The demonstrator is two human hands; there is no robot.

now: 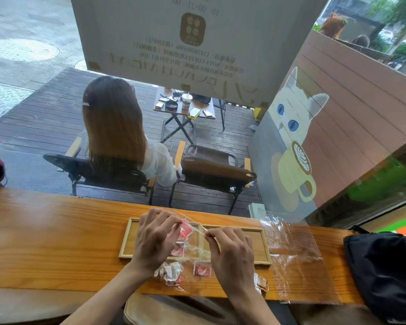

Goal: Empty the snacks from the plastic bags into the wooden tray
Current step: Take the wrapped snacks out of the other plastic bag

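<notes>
A clear plastic bag (192,248) with several red and white snack packets (184,232) hangs over the wooden tray (253,245). My left hand (155,240) pinches the bag's top edge on the left. My right hand (232,254) pinches the same edge on the right, stretching it between the hands. More snack packets (171,273) lie inside the bag's lower part, on the counter in front of the tray. The bare parts of the tray that show hold nothing.
A second clear plastic bag (295,261) lies flat on the wooden counter (56,235) right of the tray. A black bag (384,270) sits at the far right. A window stands just behind the counter; a person sits outside.
</notes>
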